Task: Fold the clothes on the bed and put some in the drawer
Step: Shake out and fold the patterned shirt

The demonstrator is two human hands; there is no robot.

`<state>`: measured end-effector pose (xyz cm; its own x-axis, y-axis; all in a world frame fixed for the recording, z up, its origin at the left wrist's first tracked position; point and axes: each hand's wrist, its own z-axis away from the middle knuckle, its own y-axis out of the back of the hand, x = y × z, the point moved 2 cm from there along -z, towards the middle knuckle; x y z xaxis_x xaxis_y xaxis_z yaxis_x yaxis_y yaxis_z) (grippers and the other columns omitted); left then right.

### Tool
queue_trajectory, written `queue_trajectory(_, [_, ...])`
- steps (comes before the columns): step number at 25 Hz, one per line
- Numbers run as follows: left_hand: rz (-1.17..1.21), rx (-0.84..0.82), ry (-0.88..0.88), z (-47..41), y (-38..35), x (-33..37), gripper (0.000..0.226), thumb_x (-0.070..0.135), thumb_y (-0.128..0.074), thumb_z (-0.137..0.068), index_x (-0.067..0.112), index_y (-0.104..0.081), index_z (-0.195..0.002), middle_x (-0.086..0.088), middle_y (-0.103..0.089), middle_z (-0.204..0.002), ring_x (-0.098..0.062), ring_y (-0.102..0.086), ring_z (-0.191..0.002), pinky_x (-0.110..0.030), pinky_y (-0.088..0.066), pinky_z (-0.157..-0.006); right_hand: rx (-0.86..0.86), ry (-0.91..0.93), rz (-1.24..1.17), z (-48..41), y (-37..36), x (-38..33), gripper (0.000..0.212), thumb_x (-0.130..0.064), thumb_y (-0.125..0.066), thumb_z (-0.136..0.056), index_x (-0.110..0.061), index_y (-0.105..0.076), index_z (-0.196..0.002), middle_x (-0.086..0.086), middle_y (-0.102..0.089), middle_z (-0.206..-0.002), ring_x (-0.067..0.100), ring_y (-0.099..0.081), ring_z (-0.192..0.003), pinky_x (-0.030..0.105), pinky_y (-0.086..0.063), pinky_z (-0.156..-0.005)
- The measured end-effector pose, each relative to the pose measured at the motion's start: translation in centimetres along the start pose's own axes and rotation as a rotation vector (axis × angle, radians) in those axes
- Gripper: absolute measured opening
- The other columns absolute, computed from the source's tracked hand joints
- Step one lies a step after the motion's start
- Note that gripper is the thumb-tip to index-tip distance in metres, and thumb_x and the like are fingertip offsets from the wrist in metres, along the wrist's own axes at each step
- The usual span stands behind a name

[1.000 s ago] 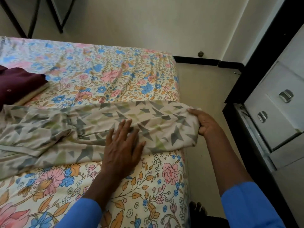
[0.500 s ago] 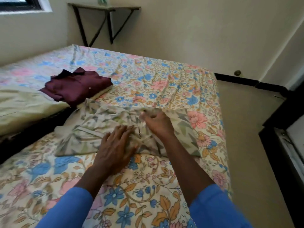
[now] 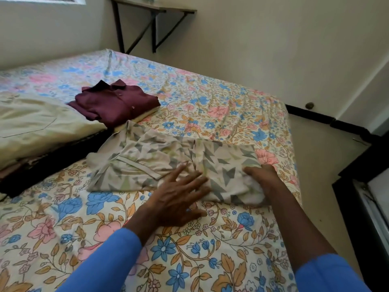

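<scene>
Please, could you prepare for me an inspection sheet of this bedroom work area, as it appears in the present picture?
Surface: bed with a floral sheet, lightly wrinkled.
Job's things: patterned garment, partly folded, near the bed's right edge; maroon shirt, folded, farther back; pale yellow garment with a pocket, unfolded, at the left.
Clutter: dark cloth under the pale yellow garment.
Grippers: left hand flat, fingers spread, on the patterned garment's near edge; right hand holds its folded right end.
Cables: nothing seen.
Surroundings: wall shelf on brackets behind the bed; dark furniture at the right.
</scene>
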<state>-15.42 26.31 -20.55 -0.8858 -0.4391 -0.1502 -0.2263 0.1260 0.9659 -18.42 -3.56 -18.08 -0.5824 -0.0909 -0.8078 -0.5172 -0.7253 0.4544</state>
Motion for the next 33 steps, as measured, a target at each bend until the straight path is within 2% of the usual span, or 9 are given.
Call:
queue_trajectory(3, [0.073,-0.088,0.179,0.3,1.3,-1.4,0.082,0.078,-0.008,-0.100,0.028,-0.049,-0.151,-0.001,-0.045,-0.161,-0.021,-0.036,-0.152,-0.056,-0.013,-0.127,-0.079,-0.076,-0.130,1.0,0.4,-1.8,0.037,-0.015,-0.077,-0.089,-0.004,-0.065,-0.122,0.018,-0.073,-0.103,0.036,-0.070,-0.092,0.045,-0.060,-0.078])
queue_trajectory(6, [0.509,-0.018,0.413,3.1,3.2,-3.2,0.076,0.077,-0.012,-0.098,0.032,-0.053,-0.144,0.004,-0.051,-0.155,-0.014,-0.048,-0.139,-0.040,-0.037,-0.116,-0.137,0.034,-0.257,3.3,-0.8,-6.5,0.038,-0.011,-0.072,-0.091,-0.007,-0.064,-0.128,0.019,-0.072,-0.106,0.034,-0.070,-0.092,0.040,-0.060,-0.072])
queue_trajectory(12, [1.294,0.489,1.049,10.0,5.1,-10.4,0.050,0.064,-0.040,-0.103,0.029,-0.072,-0.118,0.004,-0.071,-0.124,-0.016,-0.064,-0.117,-0.044,-0.050,-0.102,-0.200,0.307,-0.133,9.4,-14.8,-17.8,0.046,-0.017,-0.077,-0.074,-0.007,-0.065,-0.118,0.016,-0.061,-0.127,0.025,-0.069,-0.086,0.033,-0.064,-0.071])
queue_trajectory(14, [1.343,0.685,1.232,11.9,4.6,-12.2,0.054,0.070,-0.040,-0.098,0.029,-0.074,-0.107,0.004,-0.074,-0.111,-0.020,-0.067,-0.109,-0.048,-0.052,-0.101,-0.239,0.404,-0.050,12.6,-20.8,-19.2,0.039,-0.017,-0.070,-0.084,-0.015,-0.061,-0.122,0.011,-0.055,-0.116,0.016,-0.060,-0.078,0.020,-0.057,-0.061])
queue_trajectory(18, [1.025,0.783,1.428,13.3,2.8,-12.9,0.062,0.071,-0.030,-0.098,0.024,-0.068,-0.111,-0.003,-0.068,-0.111,-0.029,-0.063,-0.109,-0.046,-0.049,-0.098,-0.409,0.420,0.014,16.5,-30.8,-18.0,0.022,-0.035,-0.070,-0.089,-0.016,-0.066,-0.099,0.010,-0.068,-0.099,0.029,-0.069,-0.100,0.040,-0.059,-0.089])
queue_trajectory(21, [0.518,0.732,1.267,12.7,3.7,-12.9,0.054,0.061,-0.030,-0.102,0.025,-0.060,-0.128,-0.004,-0.057,-0.136,-0.024,-0.052,-0.128,-0.054,-0.040,-0.109,-0.044,0.478,0.177,14.8,-30.4,-15.2,0.054,-0.061,-0.062,-0.087,-0.021,-0.066,-0.123,0.006,-0.065,-0.125,0.027,-0.062,-0.111,0.043,-0.052,-0.095])
queue_trajectory(24, [0.239,0.497,0.847,11.5,3.1,-13.0,0.055,0.059,-0.033,-0.104,0.024,-0.054,-0.142,-0.002,-0.047,-0.155,-0.021,-0.041,-0.146,-0.051,-0.028,-0.120,0.261,0.182,0.306,11.4,-24.2,-10.7,0.080,-0.050,-0.073,-0.082,-0.013,-0.039,-0.145,0.019,-0.042,-0.141,0.037,-0.046,-0.128,0.049,-0.046,-0.100])
queue_trajectory(29, [0.203,-0.012,0.689,10.3,2.0,-12.2,0.076,0.074,-0.013,-0.097,0.029,-0.043,-0.150,0.001,-0.059,-0.141,-0.019,-0.055,-0.125,-0.045,-0.039,-0.110,-0.226,-0.132,-0.140,7.9,-22.0,-10.6,0.059,-0.022,-0.088,-0.074,-0.001,-0.063,-0.123,0.016,-0.072,-0.109,0.033,-0.069,-0.091,0.038,-0.053,-0.067])
queue_trajectory(33, [0.232,-0.050,0.686,10.2,3.8,-12.1,0.057,0.058,-0.045,-0.102,0.027,-0.044,-0.151,0.001,-0.065,-0.129,-0.019,-0.060,-0.115,-0.042,-0.046,-0.100,-0.365,-0.149,-0.093,7.1,-21.3,-10.5,0.046,-0.019,-0.087,-0.077,-0.009,-0.066,-0.117,0.016,-0.075,-0.110,0.037,-0.070,-0.102,0.050,-0.057,-0.093])
